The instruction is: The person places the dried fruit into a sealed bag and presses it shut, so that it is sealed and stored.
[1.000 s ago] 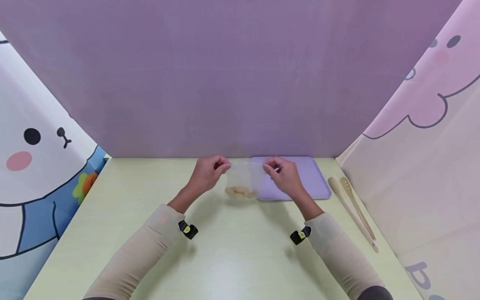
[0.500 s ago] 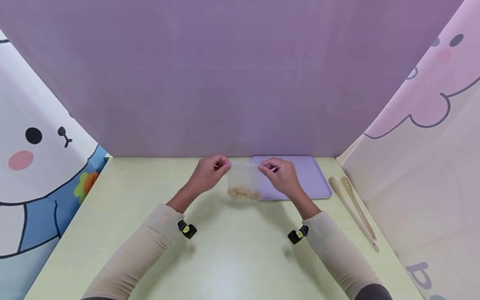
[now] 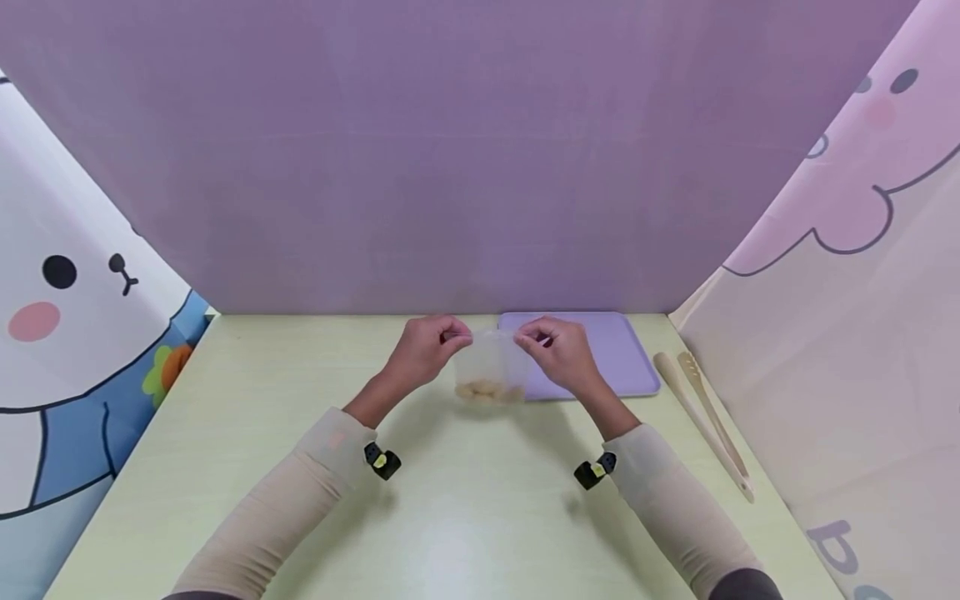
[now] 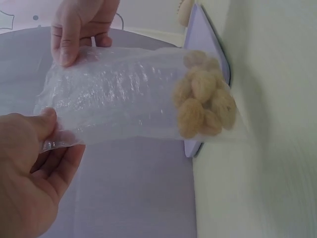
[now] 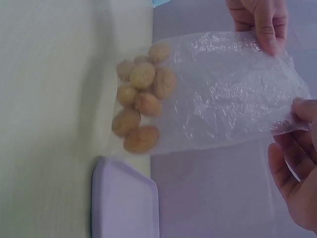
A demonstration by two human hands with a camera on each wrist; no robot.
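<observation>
A clear plastic bag (image 3: 491,358) hangs upright between both hands, its top edge stretched from one to the other. My left hand (image 3: 427,350) pinches the bag's left top corner between thumb and fingers. At the opposite corner my right hand (image 3: 558,350) pinches it the same way. Several round, tan-brown, wrinkled pieces like dried fruit or nuts (image 5: 142,101) lie gathered at the bag's bottom, seen through the film in both wrist views. In the head view the bag overlaps the left edge of a purple tray (image 3: 592,358).
Wooden tongs (image 3: 708,425) lie right of the tray on the pale table (image 3: 300,500). A purple wall (image 3: 450,167) stands at the table's back edge. Printed cloth panels flank both sides, with a cartoon animal on the left panel (image 3: 75,333).
The right hand has shifted slightly left, and more recently the left hand slightly right. The hands are closer together, with the bag's top less widely stretched. Both keep their pinch.
</observation>
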